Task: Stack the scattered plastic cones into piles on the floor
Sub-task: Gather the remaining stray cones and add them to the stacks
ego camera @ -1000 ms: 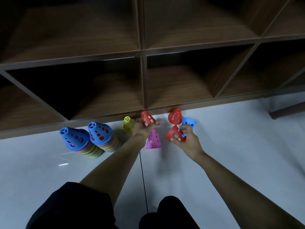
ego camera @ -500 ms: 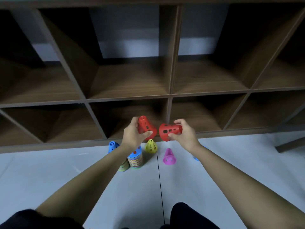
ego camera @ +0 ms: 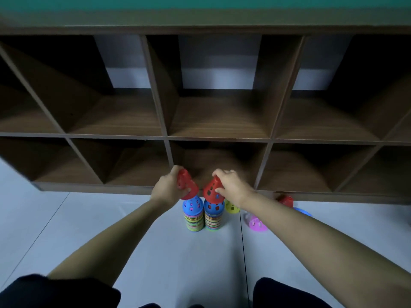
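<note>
2 red cones (ego camera: pixel 211 192) gripped: L hand (ego camera: pixel 168 189), R hand (ego camera: pixel 233 188).

A black sleeve (ego camera: pixel 55 290) is seen at the lower left of the frame, more black cloth (ego camera: pixel 289 294) is shown at the bottom right of centre, and both forearms (ego camera: pixel 106 243) are left bare down to the left hand (ego camera: pixel 165 190) and right hand (ego camera: pixel 234 186).

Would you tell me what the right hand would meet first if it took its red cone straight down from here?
Most likely the blue cone topping the right pile: the right hand holds its red cone mouth down right over it. Depth is unclear from one view.
</note>
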